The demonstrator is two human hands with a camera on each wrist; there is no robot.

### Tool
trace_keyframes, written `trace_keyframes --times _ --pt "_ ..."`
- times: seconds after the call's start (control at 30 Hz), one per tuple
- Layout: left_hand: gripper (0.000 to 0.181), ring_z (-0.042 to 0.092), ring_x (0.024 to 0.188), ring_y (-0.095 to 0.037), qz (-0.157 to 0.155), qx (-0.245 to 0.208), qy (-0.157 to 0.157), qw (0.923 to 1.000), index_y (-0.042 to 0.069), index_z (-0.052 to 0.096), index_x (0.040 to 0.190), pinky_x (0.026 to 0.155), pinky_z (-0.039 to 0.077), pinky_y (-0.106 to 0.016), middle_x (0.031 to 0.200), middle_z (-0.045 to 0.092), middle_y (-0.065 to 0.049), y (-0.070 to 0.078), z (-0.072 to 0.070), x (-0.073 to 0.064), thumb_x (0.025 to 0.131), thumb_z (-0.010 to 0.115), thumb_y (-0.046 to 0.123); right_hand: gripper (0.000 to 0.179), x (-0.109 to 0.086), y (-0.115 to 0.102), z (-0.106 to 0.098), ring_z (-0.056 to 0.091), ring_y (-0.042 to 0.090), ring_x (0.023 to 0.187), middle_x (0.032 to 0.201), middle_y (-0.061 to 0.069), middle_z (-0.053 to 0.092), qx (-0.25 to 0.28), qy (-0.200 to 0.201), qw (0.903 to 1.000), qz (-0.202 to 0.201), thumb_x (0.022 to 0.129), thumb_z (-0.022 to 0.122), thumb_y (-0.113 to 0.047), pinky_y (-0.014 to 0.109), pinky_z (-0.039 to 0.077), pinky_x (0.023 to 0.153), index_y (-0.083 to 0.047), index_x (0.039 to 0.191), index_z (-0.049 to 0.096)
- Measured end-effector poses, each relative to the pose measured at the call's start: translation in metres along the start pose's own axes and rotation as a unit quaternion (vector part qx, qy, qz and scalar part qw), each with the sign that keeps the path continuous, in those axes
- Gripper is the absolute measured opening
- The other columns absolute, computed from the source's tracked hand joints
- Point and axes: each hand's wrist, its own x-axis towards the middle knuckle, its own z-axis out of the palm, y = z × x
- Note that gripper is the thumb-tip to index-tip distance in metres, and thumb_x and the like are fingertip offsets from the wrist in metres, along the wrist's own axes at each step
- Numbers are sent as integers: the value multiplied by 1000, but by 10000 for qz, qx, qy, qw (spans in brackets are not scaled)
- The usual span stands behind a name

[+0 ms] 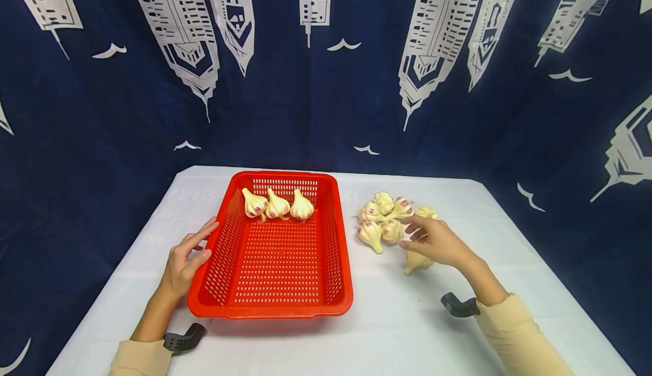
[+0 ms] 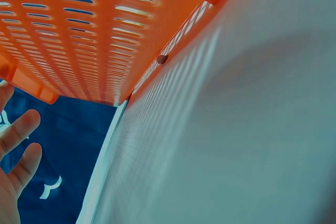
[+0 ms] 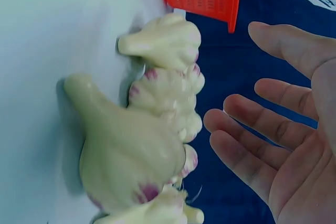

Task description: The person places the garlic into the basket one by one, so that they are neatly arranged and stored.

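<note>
A red perforated plastic basket (image 1: 277, 311) holds three garlic bulbs (image 1: 302, 206) in a row near its far end. My left hand (image 1: 182, 264) touches the basket's left rim with its fingertips, the fingers fairly straight; in the left wrist view the fingers (image 2: 23, 129) show beside the slotted wall. To the right of the basket lies a cluster of several garlic bulbs (image 1: 370, 234). Over the right side of this cluster hovers my right hand (image 1: 435, 243), partly covering the bulbs there. The right wrist view shows its fingers spread with nothing between them, beside a large garlic bulb (image 3: 131, 150).
A white cloth covers the table (image 1: 377, 325). Behind it hangs a dark blue curtain (image 1: 305, 110) with white building prints. Each wrist wears a dark band, the left one (image 1: 184, 339) low beside the basket's near corner.
</note>
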Motion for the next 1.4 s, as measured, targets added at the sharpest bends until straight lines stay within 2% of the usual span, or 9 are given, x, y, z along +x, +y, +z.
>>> trace_keyframes --times 0.17,0.43,0.77,0.93,1.13,1.4 --pt "51 56 99 -6 3 -8 41 10000 -4 63 128 77 41 -17 137 56 -22 0 1 -1 78 54 -1 52 -7 8 -2 66 26 89 103 18 67 -60 -23 9998 211 84 79 -22 42 56 77 5 124 60" --pt "51 56 99 -5 50 9 62 10000 -6 63 128 76 41 -16 135 56 -24 -1 1 0 78 53 -1 52 -16 18 -5 66 33 93 103 16 68 -270 24 9996 69 80 81 -12 49 54 81 8 123 60" --pt "49 56 100 -5 40 57 19 10000 -8 61 127 75 42 -21 137 55 -23 -3 0 0 79 53 -2 60 -21 19 2 63 34 99 109 17 68 -729 -279 9968 180 72 87 -11 51 51 85 8 123 61" --pt "49 55 101 -5 61 16 -97 9999 -6 61 129 77 42 -19 140 55 -17 -1 0 0 81 53 -1 58 -22 19 8 61 32 97 111 19 65 -811 -186 9965 102 70 86 -5 52 49 86 7 121 62" --pt "49 55 103 -4 88 -24 -178 9998 -5 60 131 78 42 -20 143 53 -13 2 -1 1 83 53 0 55 -22 23 20 54 27 90 112 21 57 -967 -71 9953 78 66 84 5 44 49 76 4 118 65" --pt "50 54 103 -4 42 -31 -209 9998 -5 59 132 78 41 -20 142 53 -16 3 -2 1 83 53 0 56 -22 29 32 54 38 98 109 21 54 -1847 285 9821 -222 61 78 16 46 52 74 0 114 67"
